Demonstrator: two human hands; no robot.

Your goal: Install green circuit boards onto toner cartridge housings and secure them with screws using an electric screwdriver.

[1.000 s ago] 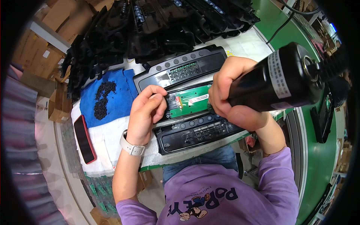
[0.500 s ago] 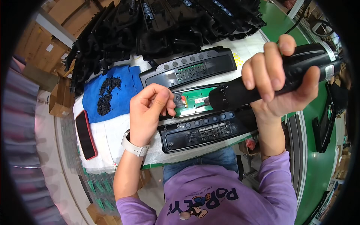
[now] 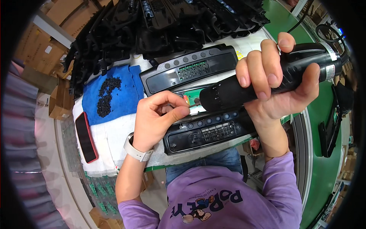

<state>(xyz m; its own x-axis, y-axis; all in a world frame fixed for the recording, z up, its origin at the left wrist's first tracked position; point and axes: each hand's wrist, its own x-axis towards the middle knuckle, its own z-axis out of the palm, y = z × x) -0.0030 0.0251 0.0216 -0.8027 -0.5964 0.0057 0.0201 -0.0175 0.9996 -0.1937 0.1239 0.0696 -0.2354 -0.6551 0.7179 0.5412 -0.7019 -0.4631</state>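
Note:
My right hand (image 3: 270,82) is wrapped round a black electric screwdriver (image 3: 225,93) that lies nearly level, its nose pointing left. Below that nose is a green circuit board (image 3: 192,94) set in a black housing, partly covered by the tool and my fingers. Thumb and forefinger of my left hand (image 3: 158,118) are pinched together beside the driver's tip; whatever they hold is too small to make out. One black button panel (image 3: 160,81) lies beyond the board. Another black button panel (image 3: 183,142) lies nearer to me.
Small black screws (image 3: 105,107) are heaped on a blue cloth (image 3: 131,101) at the left. A red-edged phone (image 3: 87,137) lies beside it. Many black plastic housings (image 3: 171,19) are stacked at the back. A cable (image 3: 322,36) trails at the far right, above the green bench (image 3: 326,103).
My left hand has moved right to the driver's tip, its thumb and forefinger now pinched there. The screwdriver in my right hand has shifted left over the circuit board.

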